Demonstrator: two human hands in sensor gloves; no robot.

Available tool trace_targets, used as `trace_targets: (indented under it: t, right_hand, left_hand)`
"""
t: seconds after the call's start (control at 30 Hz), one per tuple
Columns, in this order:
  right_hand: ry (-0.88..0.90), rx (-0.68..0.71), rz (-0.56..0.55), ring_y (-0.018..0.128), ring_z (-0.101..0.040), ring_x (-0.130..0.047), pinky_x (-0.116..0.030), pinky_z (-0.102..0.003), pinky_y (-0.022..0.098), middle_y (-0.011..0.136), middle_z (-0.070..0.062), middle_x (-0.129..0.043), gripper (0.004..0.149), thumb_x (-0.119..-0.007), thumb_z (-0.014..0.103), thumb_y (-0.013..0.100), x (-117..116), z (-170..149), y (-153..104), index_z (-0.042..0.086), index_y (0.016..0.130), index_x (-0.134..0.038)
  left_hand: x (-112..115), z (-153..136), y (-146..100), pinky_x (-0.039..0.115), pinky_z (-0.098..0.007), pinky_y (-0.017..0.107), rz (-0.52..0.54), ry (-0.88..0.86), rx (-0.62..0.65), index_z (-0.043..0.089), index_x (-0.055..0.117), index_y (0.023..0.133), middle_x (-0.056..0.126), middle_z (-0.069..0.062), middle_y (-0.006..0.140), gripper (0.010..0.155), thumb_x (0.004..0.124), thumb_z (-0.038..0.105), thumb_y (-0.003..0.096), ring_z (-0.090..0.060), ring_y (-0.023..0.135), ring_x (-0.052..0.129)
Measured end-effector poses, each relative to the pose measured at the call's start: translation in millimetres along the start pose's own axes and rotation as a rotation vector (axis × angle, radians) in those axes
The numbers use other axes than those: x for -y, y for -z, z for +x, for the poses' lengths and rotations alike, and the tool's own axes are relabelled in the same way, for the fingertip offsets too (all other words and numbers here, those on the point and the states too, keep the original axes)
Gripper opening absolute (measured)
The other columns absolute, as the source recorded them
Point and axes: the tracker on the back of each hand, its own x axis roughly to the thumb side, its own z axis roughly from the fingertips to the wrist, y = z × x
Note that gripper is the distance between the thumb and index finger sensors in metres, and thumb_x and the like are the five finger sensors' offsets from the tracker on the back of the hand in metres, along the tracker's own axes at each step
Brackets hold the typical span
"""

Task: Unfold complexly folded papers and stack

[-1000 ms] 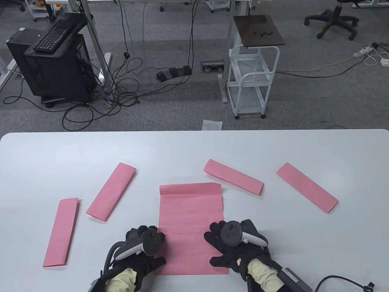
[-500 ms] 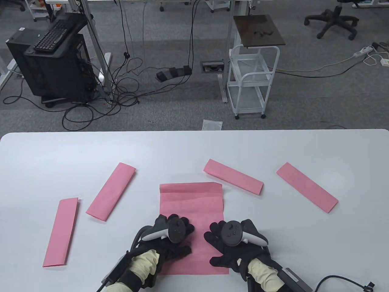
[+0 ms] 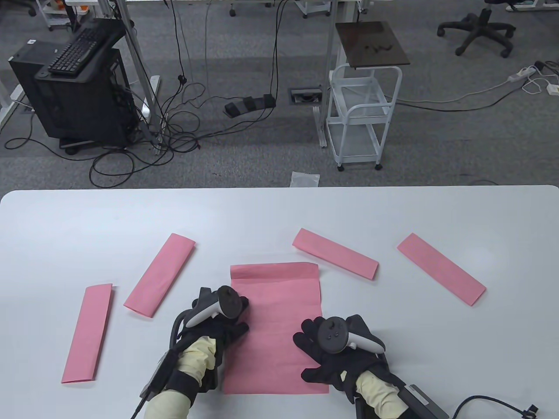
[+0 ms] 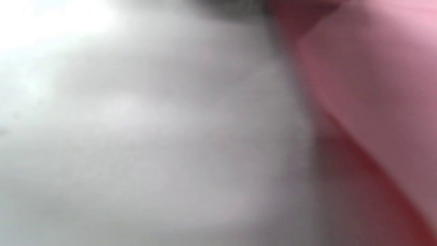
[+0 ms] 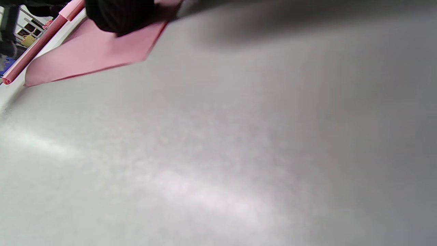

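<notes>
Beneath both hands, the pink paper sheet [image 3: 279, 314] looks thin, matt and faintly creased. The table [image 3: 393, 209] is smooth white with a soft sheen. Left hand [image 3: 218, 316] and right hand [image 3: 336, 349] wear black knit cloth gloves.

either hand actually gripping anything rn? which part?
No clear grip. Right hand rests flat on the open sheet's right edge, pinning it. Left hand sits at its left edge; whether those fingers pinch the edge cannot be told.
</notes>
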Motion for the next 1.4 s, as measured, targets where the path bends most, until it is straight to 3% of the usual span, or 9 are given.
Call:
trace_targets:
  t: [0.07,0.17,0.3,0.43,0.6,0.87,1.13,1.3,1.4]
  right_hand:
    - [0.001,0.001,0.003,0.098,-0.004,0.019,0.018,-0.044,0.064,0.109,0.025,0.01,0.075,-0.064,0.057,0.049,0,0,0,0.049,0.103,-0.013]
    - [0.003,0.002,0.007,0.097,-0.004,0.02,0.018,-0.044,0.064,0.109,0.025,0.01,0.075,-0.064,0.057,0.05,0,0,0,0.049,0.103,-0.012]
    - [0.005,0.002,0.01,0.097,-0.003,0.02,0.019,-0.043,0.064,0.109,0.025,0.011,0.075,-0.064,0.057,0.05,0,0,0,0.049,0.103,-0.012]
    - [0.006,0.002,0.011,0.097,-0.003,0.02,0.019,-0.043,0.063,0.109,0.025,0.011,0.075,-0.064,0.057,0.05,0,0,0,0.049,0.103,-0.012]
    - [0.007,0.002,0.013,0.097,-0.003,0.021,0.019,-0.043,0.063,0.109,0.025,0.011,0.075,-0.064,0.057,0.05,0,0,0,0.049,0.103,-0.012]
    - [0.008,0.002,0.017,0.097,-0.003,0.021,0.02,-0.043,0.063,0.109,0.025,0.012,0.075,-0.064,0.057,0.05,-1,0,0,0.049,0.103,-0.011]
    - [0.01,0.005,0.013,0.097,-0.004,0.021,0.019,-0.043,0.063,0.109,0.025,0.011,0.075,-0.064,0.056,0.05,0,0,0,0.049,0.103,-0.012]
    - [0.027,0.031,-0.057,0.103,-0.009,0.01,0.013,-0.047,0.067,0.115,0.018,0.0,0.067,-0.061,0.053,0.053,5,3,-3,0.044,0.107,-0.023]
    - [0.101,0.05,-0.116,0.105,-0.012,0.006,0.011,-0.048,0.068,0.117,0.015,-0.008,0.065,-0.061,0.051,0.053,11,0,-7,0.04,0.109,-0.029]
  left_hand:
    - [2,19,-7,-0.01,-0.054,0.07,0.034,0.056,0.133,0.047,0.003,0.103,-0.02,0.018,0.106,0.067,0.05,0.057,0.0556,-0.018,0.104,-0.019]
    - [15,44,-9,-0.011,-0.054,0.07,-0.049,0.12,0.229,0.047,0.003,0.103,-0.021,0.019,0.106,0.068,0.05,0.057,0.0555,-0.018,0.103,-0.02]
    - [22,56,2,-0.01,-0.054,0.07,-0.054,0.221,0.203,0.046,0.003,0.103,-0.017,0.018,0.108,0.068,0.05,0.057,0.0554,-0.018,0.105,-0.017]
    - [13,48,20,-0.008,-0.054,0.071,-0.027,0.166,0.166,0.05,0.001,0.099,-0.016,0.023,0.107,0.068,0.048,0.063,0.0516,-0.014,0.107,-0.014]
    - [-16,27,52,-0.008,-0.053,0.073,0.012,0.032,0.036,0.051,0.003,0.099,-0.013,0.026,0.107,0.069,0.049,0.065,0.05,-0.011,0.107,-0.012]
    - [-47,1,77,-0.008,-0.051,0.073,0.029,-0.126,-0.107,0.052,0.008,0.099,-0.011,0.03,0.107,0.066,0.051,0.063,0.0511,-0.006,0.108,-0.011]
    - [-49,-3,79,-0.008,-0.052,0.073,0.047,-0.189,-0.097,0.05,0.009,0.102,-0.01,0.028,0.109,0.066,0.052,0.06,0.0528,-0.007,0.108,-0.011]
    - [-54,-6,67,-0.007,-0.055,0.072,0.192,-0.342,-0.009,0.043,0.026,0.109,0.001,0.02,0.116,0.064,0.053,0.058,0.0529,-0.014,0.11,-0.008]
    - [-60,-6,50,-0.007,-0.055,0.072,0.258,-0.405,0.072,0.042,0.025,0.11,0.0,0.019,0.116,0.065,0.053,0.058,0.0533,-0.015,0.109,-0.01]
